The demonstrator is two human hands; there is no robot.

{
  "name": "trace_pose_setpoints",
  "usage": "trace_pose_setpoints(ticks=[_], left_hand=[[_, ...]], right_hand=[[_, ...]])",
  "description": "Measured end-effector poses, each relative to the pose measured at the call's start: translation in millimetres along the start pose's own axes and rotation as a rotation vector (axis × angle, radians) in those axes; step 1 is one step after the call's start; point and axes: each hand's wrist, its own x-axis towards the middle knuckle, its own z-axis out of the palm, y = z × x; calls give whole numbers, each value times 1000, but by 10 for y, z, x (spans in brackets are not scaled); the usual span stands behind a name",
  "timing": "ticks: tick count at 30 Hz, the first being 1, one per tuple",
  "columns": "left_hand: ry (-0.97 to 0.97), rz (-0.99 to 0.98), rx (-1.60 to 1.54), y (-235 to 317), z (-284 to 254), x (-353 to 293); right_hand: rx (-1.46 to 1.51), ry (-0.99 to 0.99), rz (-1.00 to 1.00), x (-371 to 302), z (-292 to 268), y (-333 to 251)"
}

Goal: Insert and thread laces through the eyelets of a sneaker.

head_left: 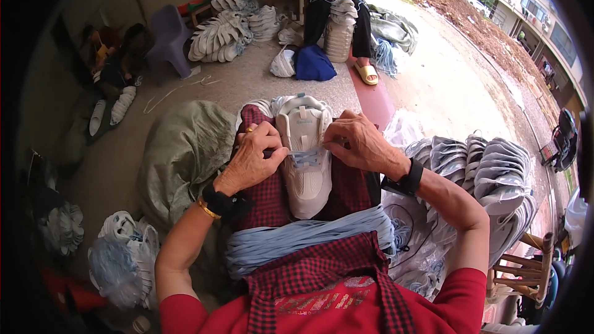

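Observation:
A white shoe upper [307, 188] rests toe toward me between my knees, over a red-and-black checked apron [263, 192]. Light blue shoelace [304, 159] crosses its lower eyelets. On the left side of the upper, my left hand [255, 154] is closed, pinching the lace. My right hand [357, 141] is closed at the right edge, its fingertips pinching the lace too; the fingers partly hide it. Across my lap lies a thick bundle of light blue shoelaces [297, 244].
Stacked shoe uppers [501, 173] stand at my right beside a wooden stool [526, 272]. A green sack [185, 148] and bagged uppers [127, 260] are at my left. Ahead, a seated person [337, 0] handles laces near a purple chair [168, 37] and piled uppers [223, 34].

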Motion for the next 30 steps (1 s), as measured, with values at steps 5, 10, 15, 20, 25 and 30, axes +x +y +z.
trace_pose_setpoints(ticks=[5,10,15,20,25,30], left_hand=[[-28,27,5,64,23,12],[-51,19,-156,-55,-14,-5],[-114,-41,-26,-137,-137,-100],[-44,309,326,-261,-315,-65],[-24,371,569,-691,-861,-431],[123,166,727,-798,-1753,-805]], right_hand=[[220,41,123,-18,115,2],[162,-65,312,-43,-36,152],[83,-82,129,-109,-149,201],[-8,-68,-3,-215,-269,365],[-293,-157,-130,-333,-337,476],[-488,-144,40,-668,-1061,611]])
